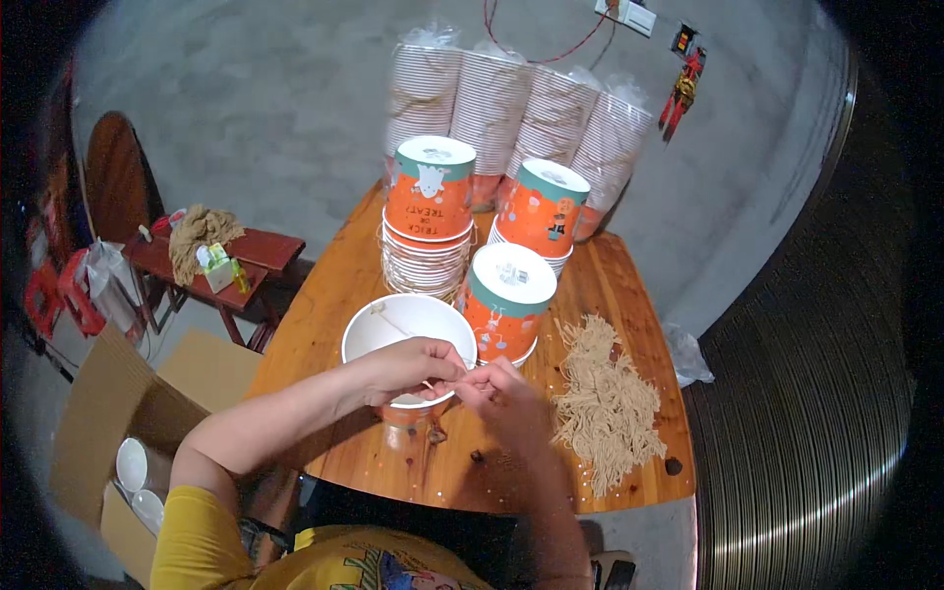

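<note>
An orange paper bucket [360, 344] with a white inside stands upright, mouth up, at the near middle of the table. A thin tan cord [391, 319] lies across its inside, with a knot-like end by the far left wall. Over the near right rim, my left hand [413, 372] is closed in a pinch on the cord. Fingertip to fingertip with it, my right hand [503, 398] is also pinching there. The exact spot they grip is small and partly covered by the fingers. To the right lies a loose heap of cut tan cords [608, 413].
Upside-down orange and green buckets [509, 295] stand just behind, one stack [425, 261] hung with cords. Tall plastic-wrapped bucket stacks [492, 108] line the wall. A cardboard box [108, 433] with white buckets sits left, near a low bench [270, 246].
</note>
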Motion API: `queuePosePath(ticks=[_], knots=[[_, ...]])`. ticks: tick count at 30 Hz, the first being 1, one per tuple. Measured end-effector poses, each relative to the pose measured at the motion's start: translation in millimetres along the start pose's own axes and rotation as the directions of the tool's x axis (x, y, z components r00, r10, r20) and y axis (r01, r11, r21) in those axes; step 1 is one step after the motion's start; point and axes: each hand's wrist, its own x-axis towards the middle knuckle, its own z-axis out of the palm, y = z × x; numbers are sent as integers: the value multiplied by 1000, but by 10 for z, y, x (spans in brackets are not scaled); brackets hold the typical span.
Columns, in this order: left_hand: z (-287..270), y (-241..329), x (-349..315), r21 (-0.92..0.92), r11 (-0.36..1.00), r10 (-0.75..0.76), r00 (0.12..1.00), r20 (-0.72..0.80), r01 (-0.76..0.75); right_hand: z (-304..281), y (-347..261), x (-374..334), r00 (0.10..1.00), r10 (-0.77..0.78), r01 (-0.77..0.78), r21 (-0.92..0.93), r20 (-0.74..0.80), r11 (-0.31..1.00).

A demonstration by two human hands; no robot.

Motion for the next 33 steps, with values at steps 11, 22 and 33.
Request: queuePosePath(ticks=[11, 22, 33], knots=[[-19, 22, -67, -231, 972, -24, 999, 32, 31, 10, 38, -8, 991, 133, -133, -11, -21, 991], [55, -70, -142, 415, 831, 400, 916, 19, -371, 118, 60, 13, 990, 125, -130, -63, -72, 990], [179, -111, -206, 846, 417, 681, 730, -48, -333, 136, 4, 39, 995, 66, -78, -161, -81, 984]])
